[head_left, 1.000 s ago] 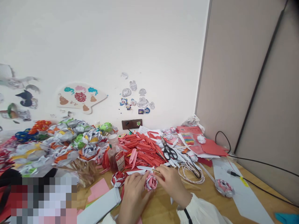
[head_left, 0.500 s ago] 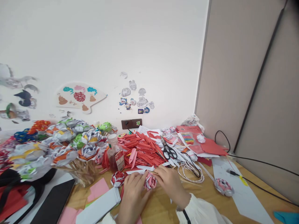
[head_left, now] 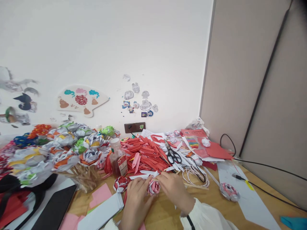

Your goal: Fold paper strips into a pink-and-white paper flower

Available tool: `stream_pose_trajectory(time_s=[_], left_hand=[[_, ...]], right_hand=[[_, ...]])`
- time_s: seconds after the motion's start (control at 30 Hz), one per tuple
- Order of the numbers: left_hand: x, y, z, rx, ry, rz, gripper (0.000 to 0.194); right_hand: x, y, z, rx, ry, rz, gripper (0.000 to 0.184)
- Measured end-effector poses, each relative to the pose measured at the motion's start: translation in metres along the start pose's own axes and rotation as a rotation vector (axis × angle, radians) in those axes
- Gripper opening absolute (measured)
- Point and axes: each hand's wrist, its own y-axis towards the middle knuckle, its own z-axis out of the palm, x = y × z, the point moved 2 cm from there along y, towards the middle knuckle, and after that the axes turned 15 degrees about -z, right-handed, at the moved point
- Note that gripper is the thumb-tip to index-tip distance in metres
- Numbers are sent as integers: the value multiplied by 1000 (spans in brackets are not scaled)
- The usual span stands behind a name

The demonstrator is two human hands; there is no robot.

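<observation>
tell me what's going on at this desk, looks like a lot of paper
A person is working on a pink-and-white paper flower. The left hand holds the flower, and the right hand pinches a thin stick at its top edge. Beyond the hands lie red folded strips, with black scissors at the heap's right side.

We are reading one sign, a red double-happiness character (囍), on the fan-shaped cutout against the wall. On the bottle's label and the red packet, we are seeing print too small to make out.
</observation>
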Motion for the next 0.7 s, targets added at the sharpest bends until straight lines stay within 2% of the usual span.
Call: stream_pose_trajectory(time_s=[0.2,0.43,0.5,0.57,0.63,0.7], left_hand=[[-5,1,-7,64,-105,-31,54],[-19,3,-21,225,-327,-99,52],[-23,4,-25,253,-316,-64,55],[-21,5,-29,217,-259,-14,57],[-11,7,-35,102,-162,-19,54],[8,9,-47,-89,25,-160,35]], right_hand=[[-13,-2,-12,-201,282,192,26],[-18,-1,-12,-131,491,261,19],[-17,-2,-11,-140,549,255,18],[-19,-4,-9,-145,543,232,19],[-22,-6,-7,-145,477,222,22],[-25,-8,-5,-128,401,216,25]])
